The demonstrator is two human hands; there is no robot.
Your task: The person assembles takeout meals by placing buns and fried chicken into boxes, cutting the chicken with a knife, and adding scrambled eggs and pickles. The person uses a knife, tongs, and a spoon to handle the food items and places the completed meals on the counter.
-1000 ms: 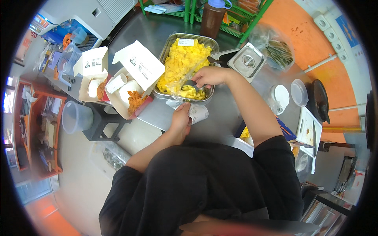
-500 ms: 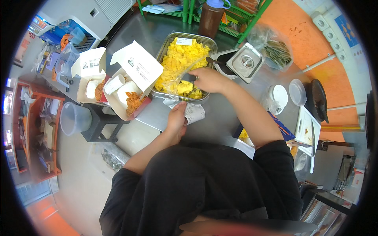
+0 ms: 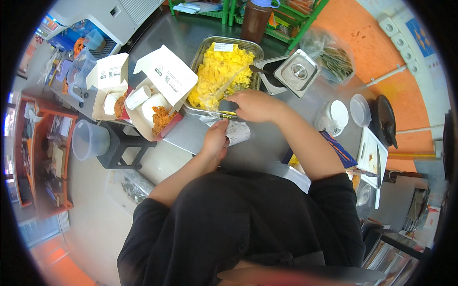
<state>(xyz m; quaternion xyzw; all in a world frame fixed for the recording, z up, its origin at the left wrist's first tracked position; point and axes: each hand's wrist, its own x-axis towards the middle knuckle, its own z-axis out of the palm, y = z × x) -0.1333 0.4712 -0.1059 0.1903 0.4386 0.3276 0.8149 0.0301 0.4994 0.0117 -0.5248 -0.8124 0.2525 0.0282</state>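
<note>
A metal tray (image 3: 257,50) holds a heap of yellow scrambled egg (image 3: 222,69), partly under clear plastic film (image 3: 210,100). My right hand (image 3: 257,106) is closed over the tray's near right part, on a flat dark grey utensil (image 3: 228,106) whose exact kind I cannot make out. At the tray's near edge my left hand (image 3: 216,140) is closed, pinching a curled white paper receipt (image 3: 238,133); a bit of film lies by its fingertips. Left of the tray stand two opened paper boxes, a nearer one (image 3: 167,71) and a farther one (image 3: 109,71), with white rice and fried chicken (image 3: 161,119).
A steel container with a lid (image 3: 300,71) stands right of the tray. Behind are a brown bottle (image 3: 255,21) and green racks (image 3: 281,35). A white cutting board (image 3: 369,155) with a knife (image 3: 379,167) lies at the right. A black stool (image 3: 126,143) stands at left.
My right hand has moved slightly nearer with the utensil, down to the tray's near edge. The film has shifted over the egg. My left hand keeps the receipt almost in place.
</note>
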